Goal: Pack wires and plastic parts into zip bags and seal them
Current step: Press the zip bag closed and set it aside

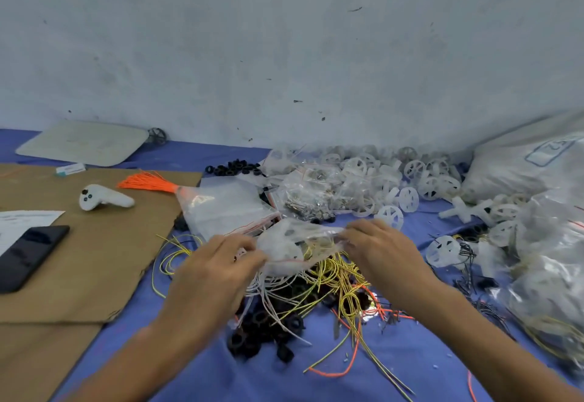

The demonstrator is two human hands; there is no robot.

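Observation:
A small clear zip bag (pixel 297 243) with white plastic parts and wire inside is held between both hands above the blue table. My left hand (pixel 218 272) pinches its left edge. My right hand (pixel 382 250) pinches its right edge. Under the bag lies a tangle of yellow and white wires (pixel 335 278) over black plastic rings (pixel 268 325). Loose orange wire (pixel 350 360) lies nearer the front. A stack of empty zip bags (pixel 224 205) sits behind my left hand.
White plastic wheels (pixel 407 177) and filled bags (pixel 309 193) pile at the back. Large plastic sacks (pixel 550 259) crowd the right. On the left, cardboard (pixel 88 259) carries a phone (pixel 28 256), a white controller (pixel 104 197) and an orange wire bundle (pixel 148 182).

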